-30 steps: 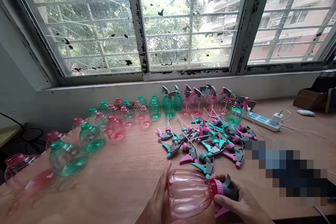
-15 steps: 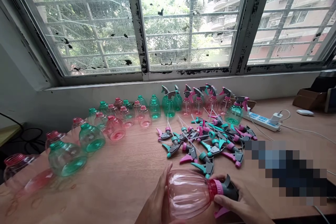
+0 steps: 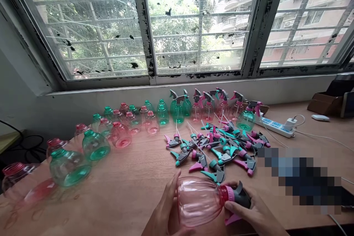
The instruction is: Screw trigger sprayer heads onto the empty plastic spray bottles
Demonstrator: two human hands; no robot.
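Observation:
A clear pink spray bottle (image 3: 199, 201) lies sideways between my hands at the table's near edge, its base to the left. My left hand (image 3: 166, 206) is wrapped round the base end. My right hand (image 3: 245, 210) grips the pink collar and dark grey trigger head (image 3: 241, 196) at the neck; the pink trigger sticks out below the thumb. The head sits on the bottle's neck; how tightly, I cannot tell. Just beyond the bottle lies a heap of loose trigger sprayers (image 3: 225, 153), grey with pink or teal parts and thin white tubes.
Open-necked pink and green bottles (image 3: 96, 147) stand along the left and back. Bottles with sprayer heads (image 3: 207, 110) line the wall beneath the window. To the right are a power strip (image 3: 276, 127), a white mouse (image 3: 320, 117), a cardboard box (image 3: 326, 104) and a blurred-out patch.
The bottle has rolled slightly in my hands, and its ridges catch the light differently. Both hands keep nearly the same place and hold. The view has shifted a little.

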